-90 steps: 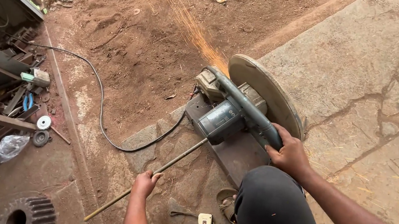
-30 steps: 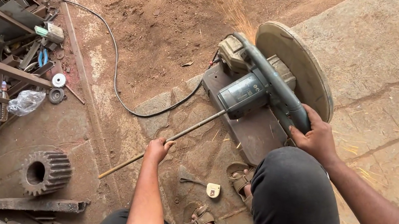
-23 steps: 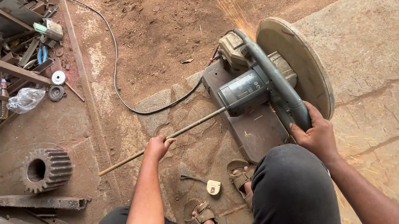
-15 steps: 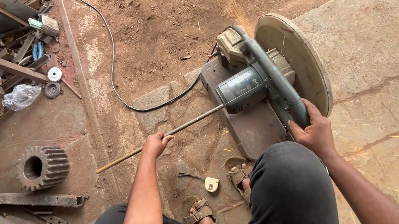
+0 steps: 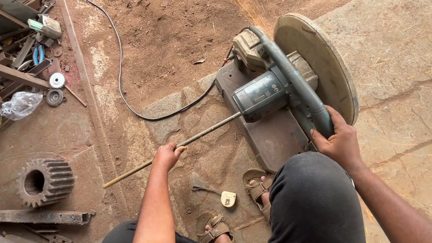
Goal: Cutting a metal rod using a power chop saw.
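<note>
Rod [image 5: 189, 143] is a long thin metal one lying on the ground, long axis running diagonal from lower left up-right into the chop saw [image 5: 285, 86], far end under the motor/blade guard. Left hand [image 5: 167, 156] is on it abt midway, fingers wrapped narrow round the rod, pinning it down. Right hand [image 5: 339, 144] is up on the saw handle, fingers closed round the grip, so the left is the one nearer the rod. Sparks fly off behind the saw. Big gear [image 5: 45, 181] sits well apart to the left.
</note>
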